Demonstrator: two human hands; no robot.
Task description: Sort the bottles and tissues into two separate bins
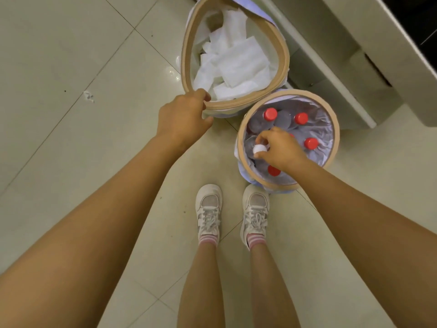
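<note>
A glossy pale tiled floor (71, 67) carries 2 round bins with tan band rims and thin plastic liners. The farther tissue bin (281, 43) is bent out of round, almost triangular, and holds a loose heap of soft, crumpled white tissues (236, 60). The left hand (183, 114) is clamped on this bin's near rim, fingers curled over the band and thumb beneath it. Just right of that grip, rim nearly touching rim, stands the rounder bottle bin (331, 114), packed with upright clear plastic bottles; 5 red caps (270, 114) show. The right hand (279, 147) hangs over its near-left part, fingertips pinched together on the ribbed white cap (259, 149) of 1 bottle among the others. Below both hands stand 2 white laced sneakers (209, 209). Far left of the grips lies a small crumpled scrap (89, 96).
</note>
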